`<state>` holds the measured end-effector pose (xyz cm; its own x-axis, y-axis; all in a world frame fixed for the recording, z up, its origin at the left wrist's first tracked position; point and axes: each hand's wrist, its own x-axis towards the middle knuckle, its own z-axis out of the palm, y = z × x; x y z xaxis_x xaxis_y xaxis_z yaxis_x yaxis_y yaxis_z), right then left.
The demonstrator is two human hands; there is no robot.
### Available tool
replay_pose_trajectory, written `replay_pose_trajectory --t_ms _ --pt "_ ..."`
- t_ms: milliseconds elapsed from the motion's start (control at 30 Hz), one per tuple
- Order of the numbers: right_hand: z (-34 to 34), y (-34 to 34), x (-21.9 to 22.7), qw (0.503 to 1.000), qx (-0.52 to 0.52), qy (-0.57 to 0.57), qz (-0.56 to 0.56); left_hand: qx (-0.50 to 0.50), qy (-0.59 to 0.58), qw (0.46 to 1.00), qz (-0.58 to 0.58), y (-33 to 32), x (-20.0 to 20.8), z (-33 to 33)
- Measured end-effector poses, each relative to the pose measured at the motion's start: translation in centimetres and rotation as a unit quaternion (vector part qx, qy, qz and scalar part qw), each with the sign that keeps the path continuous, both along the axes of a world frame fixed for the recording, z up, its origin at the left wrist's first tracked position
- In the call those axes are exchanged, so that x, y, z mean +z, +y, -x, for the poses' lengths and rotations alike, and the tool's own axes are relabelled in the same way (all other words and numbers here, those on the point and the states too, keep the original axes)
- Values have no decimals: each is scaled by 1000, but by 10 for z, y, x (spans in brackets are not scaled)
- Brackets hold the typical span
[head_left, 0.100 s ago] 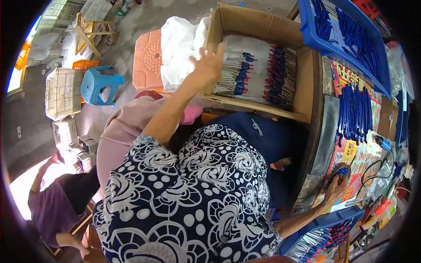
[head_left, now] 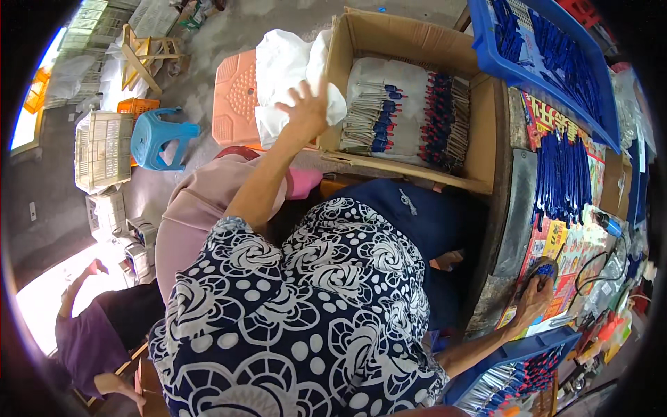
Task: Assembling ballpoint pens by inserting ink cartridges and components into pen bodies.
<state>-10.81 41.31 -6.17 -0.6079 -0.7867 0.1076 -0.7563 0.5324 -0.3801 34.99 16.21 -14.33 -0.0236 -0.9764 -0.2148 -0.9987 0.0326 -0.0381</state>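
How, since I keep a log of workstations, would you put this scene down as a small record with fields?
Left hand: open, fingers spread, over or against white plastic; contact unclear
Right hand: at a small round dark container with blue contents; grip unclear
Cardboard box: open, holding two rows of slim items with blue and red parts
Bench: bundle of slim blue items on printed paper
Trays: blue tray beyond the bundle, holding blue items
Floor: light-blue stool, left

White sheeting (head_left: 281, 64) lies crumpled beside the box (head_left: 399, 31), blue pieces (head_left: 547, 270) in a dark dish (head_left: 531, 274).
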Motion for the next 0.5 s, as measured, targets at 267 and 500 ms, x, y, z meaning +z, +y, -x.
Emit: replay_pose_trajectory --t_ms 267,500 --pt "-5 -8 9 1000 -8 -20 -5 347 176 921 8 -27 -45 -65" --pt "8 2 -1 1000 -2 23 8 232 55 971 28 -52 -158 -169"
